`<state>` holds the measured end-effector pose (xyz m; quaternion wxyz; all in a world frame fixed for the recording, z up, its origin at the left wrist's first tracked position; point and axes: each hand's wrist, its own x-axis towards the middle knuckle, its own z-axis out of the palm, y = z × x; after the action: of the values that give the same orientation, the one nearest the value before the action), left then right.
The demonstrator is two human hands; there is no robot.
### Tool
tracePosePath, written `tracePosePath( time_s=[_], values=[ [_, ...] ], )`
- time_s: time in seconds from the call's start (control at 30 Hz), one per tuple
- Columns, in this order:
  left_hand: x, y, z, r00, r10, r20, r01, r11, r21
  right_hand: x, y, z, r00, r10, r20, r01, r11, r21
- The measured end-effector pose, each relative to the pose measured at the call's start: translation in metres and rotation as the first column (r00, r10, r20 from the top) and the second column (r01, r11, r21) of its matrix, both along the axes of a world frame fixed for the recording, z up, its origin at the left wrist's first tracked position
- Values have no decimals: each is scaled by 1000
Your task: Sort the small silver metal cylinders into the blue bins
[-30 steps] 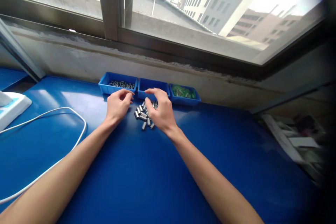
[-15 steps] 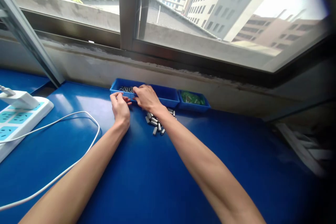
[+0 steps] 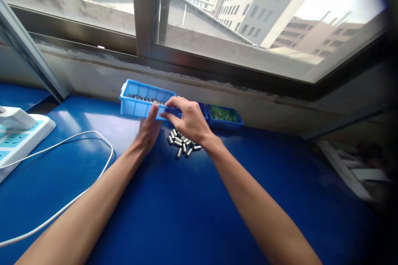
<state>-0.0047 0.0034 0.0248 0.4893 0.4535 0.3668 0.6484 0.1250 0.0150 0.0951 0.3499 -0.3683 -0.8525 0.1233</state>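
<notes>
A blue plastic bin (image 3: 133, 107) with small dark and silvery metal parts (image 3: 146, 99) inside is lifted off the table, close to the wall. My left hand (image 3: 149, 130) grips it from the front, thumb on the near wall and the other fingers hidden beneath. At the bin's right end, my right hand (image 3: 189, 120) pinches the rim between thumb and fingers. Below the right hand lies a loose pile of short metal cylinders (image 3: 184, 143) on the blue table. A second blue bin (image 3: 203, 110) is mostly covered by the right hand.
To the right stands another blue bin (image 3: 225, 123) holding green bagged parts (image 3: 222, 113). A white power strip (image 3: 25, 132) lies at the left, with a white cable (image 3: 107, 149) curving over the table (image 3: 174, 215). The window frame (image 3: 217, 60) rises behind.
My right hand went from above the metal pile to the left bin. Both hands took hold of that bin and raised it off the table.
</notes>
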Motion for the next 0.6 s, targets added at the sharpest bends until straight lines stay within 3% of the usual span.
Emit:
tracePosePath(
  time_s=[0.2,0.27,0.33,0.43,0.6],
  values=[
    [10,-6,-8,990,-104,92,99,994,54,41,-32,-16,974,-8,-228,-2,999,-44],
    [12,-7,-12,994,-98,58,96,995,27,52,-39,-28,915,-168,-366,120,981,-150],
    [13,-6,-13,998,-61,4,61,998,8,63,-44,-44,814,-388,-432,291,917,-274],
    [11,-6,-10,995,-2,-103,2,1000,-3,73,-50,-69,728,-545,-417,407,832,-377],
    [8,-7,0,947,28,-320,-11,998,57,73,-51,-85,753,-558,-347,384,802,-457]
  ],
)
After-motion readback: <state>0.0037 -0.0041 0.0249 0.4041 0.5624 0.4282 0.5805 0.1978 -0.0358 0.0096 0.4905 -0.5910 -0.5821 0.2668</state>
